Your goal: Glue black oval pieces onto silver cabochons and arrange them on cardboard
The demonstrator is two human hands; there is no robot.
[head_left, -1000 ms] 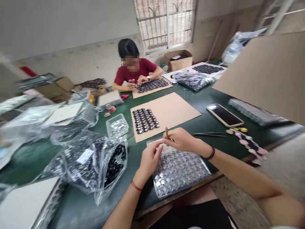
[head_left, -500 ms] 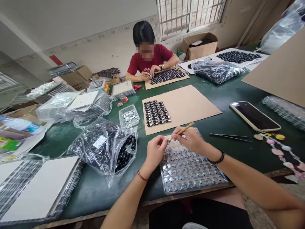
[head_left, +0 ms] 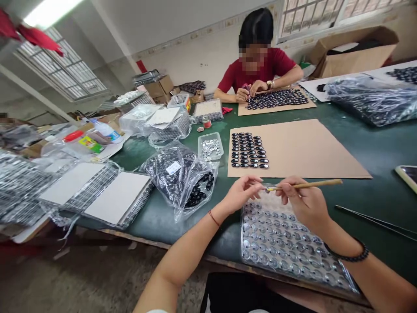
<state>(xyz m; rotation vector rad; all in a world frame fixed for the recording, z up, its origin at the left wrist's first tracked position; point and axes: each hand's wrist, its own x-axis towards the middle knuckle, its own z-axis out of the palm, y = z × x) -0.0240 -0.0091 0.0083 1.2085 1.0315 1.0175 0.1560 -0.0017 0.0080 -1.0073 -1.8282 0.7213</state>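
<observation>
My right hand [head_left: 304, 202] grips a slim wooden stick [head_left: 322, 184] with a yellow tip, pointing left. At that tip, the thumb and fingers of my left hand [head_left: 244, 191] are pinched together; whatever small thing they hold is too small to name. Beneath both hands lies a clear plastic tray [head_left: 286, 248] with rows of round pockets holding shiny round pieces. Just beyond, a brown cardboard sheet [head_left: 312, 148] carries rows of glossy black oval pieces [head_left: 249, 151] on its left side.
Left of the sheet stand a clear tub [head_left: 210, 147] of small silver pieces and an open plastic bag [head_left: 176, 174] of black pieces. Tweezers [head_left: 371, 219] lie at right, near a phone [head_left: 407, 176]. A co-worker in a red shirt [head_left: 276, 65] handles black pieces across the table.
The view has swung left, so the tray and sheet appear farther right. My hands stay over the tray's far end, and the stick now lies nearly level.
</observation>
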